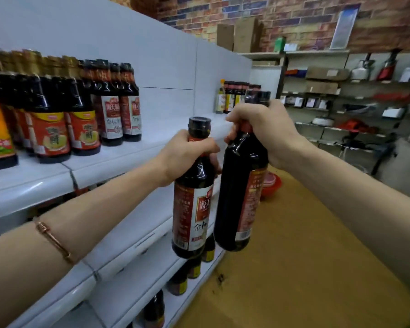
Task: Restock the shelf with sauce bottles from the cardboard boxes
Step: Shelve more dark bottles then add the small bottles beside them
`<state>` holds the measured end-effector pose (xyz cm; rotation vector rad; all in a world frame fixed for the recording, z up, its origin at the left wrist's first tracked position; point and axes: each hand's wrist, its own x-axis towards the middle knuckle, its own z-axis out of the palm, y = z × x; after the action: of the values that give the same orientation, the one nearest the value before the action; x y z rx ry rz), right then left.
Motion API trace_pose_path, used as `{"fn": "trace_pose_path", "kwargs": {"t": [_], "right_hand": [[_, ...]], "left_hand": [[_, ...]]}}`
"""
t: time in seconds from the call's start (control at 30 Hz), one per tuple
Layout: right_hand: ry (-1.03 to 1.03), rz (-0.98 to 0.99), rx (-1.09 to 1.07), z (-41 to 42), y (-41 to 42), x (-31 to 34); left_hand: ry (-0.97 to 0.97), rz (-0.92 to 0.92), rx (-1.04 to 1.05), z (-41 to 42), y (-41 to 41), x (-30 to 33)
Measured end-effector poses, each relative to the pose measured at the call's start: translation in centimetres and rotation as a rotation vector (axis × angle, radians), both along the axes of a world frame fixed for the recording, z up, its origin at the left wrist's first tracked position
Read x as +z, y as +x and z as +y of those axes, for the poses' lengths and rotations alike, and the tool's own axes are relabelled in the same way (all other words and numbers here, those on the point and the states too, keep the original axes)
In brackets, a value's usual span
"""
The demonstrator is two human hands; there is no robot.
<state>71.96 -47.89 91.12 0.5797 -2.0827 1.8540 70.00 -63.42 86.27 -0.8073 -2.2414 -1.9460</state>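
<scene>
bottle in left hand [192,209] label reads 海天, 金标; shelf bottles [111,114] labelled 海天

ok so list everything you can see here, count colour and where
held sauce bottles: two, dark with red labels, one in each hand, left one, right one
shelved sauce bottles: a row, count unclear, dark with red or orange labels, upper shelf on the left
far bottles: small cluster, dark, far end of the same shelf
shelf: white, tiered
red bowl: one, on the floor
cardboard boxes: brown, against the brick wall
left hand: grip on a bottle neck
right hand: grip on a bottle neck
</scene>
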Motion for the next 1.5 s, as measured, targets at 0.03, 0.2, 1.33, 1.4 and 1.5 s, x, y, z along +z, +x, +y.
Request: {"fn": "trace_pose_path", "kwargs": {"t": [0.03, 0.2, 1.33, 1.4, 1.5], "right_hand": [[0.006, 0.012, 0.001, 0.1, -1.8, 0.4], [-0.003, 0.076, 0.006, 0.1, -10.1, 2.1], [0.004, 0.054, 0.699, -6.1, -52.8, 9.5], [0.004, 0.063, 0.712, -7.2, -53.6, 9.4], [-0.012, 0.061, 0.712, -8.7, -54.6, 9.1]], "left_hand": [[0.004, 0.021, 0.010, 0.1, -1.8, 0.5], [0.001, 0.070, 0.043, -0.3, -9.7, 2.9], [-0.114, 0.111, 0.755, -2.8, -41.2, 11.8], [-0.097, 0.108, 0.797, -3.6, -41.5, 11.7], [-0.100, 0.137, 0.861, -4.6, -42.3, 11.5]]}}
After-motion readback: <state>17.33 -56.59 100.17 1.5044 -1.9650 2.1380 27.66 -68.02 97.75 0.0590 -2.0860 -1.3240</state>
